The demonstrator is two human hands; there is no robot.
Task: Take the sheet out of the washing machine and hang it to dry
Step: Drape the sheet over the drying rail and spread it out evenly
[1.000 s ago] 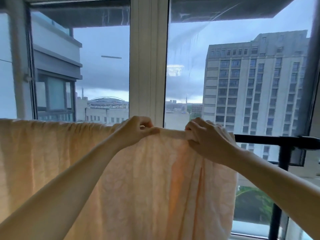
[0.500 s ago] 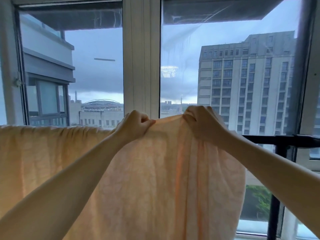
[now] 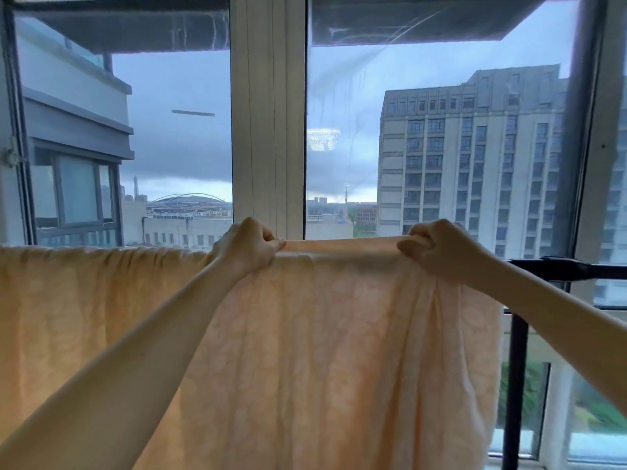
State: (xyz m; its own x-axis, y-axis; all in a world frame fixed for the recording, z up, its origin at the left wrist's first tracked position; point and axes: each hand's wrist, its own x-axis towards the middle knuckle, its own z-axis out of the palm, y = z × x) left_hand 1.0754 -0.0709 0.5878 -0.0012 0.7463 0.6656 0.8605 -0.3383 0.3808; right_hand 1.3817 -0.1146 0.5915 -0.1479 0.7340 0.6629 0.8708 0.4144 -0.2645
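Sheet, pale peach patterned cotton (image 3: 322, 351), draped over black metal drying rail (image 3: 556, 269) before window (image 3: 441, 130). Machine step judged done; hanging mostly done, spreading left. Left hand (image 3: 246, 247) and right hand (image 3: 437, 251) each pinch the top fold, fingers closed on cloth, hands well apart, fold taut between them. Bunched folds hang below right hand; bare rail beyond it. Sheet's long axis runs left-right along rail; cloth hangs straight down.

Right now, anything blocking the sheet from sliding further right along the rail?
Nothing visible. The black rail is bare to the right of the sheet. Left hand and right hand both grip its top edge.
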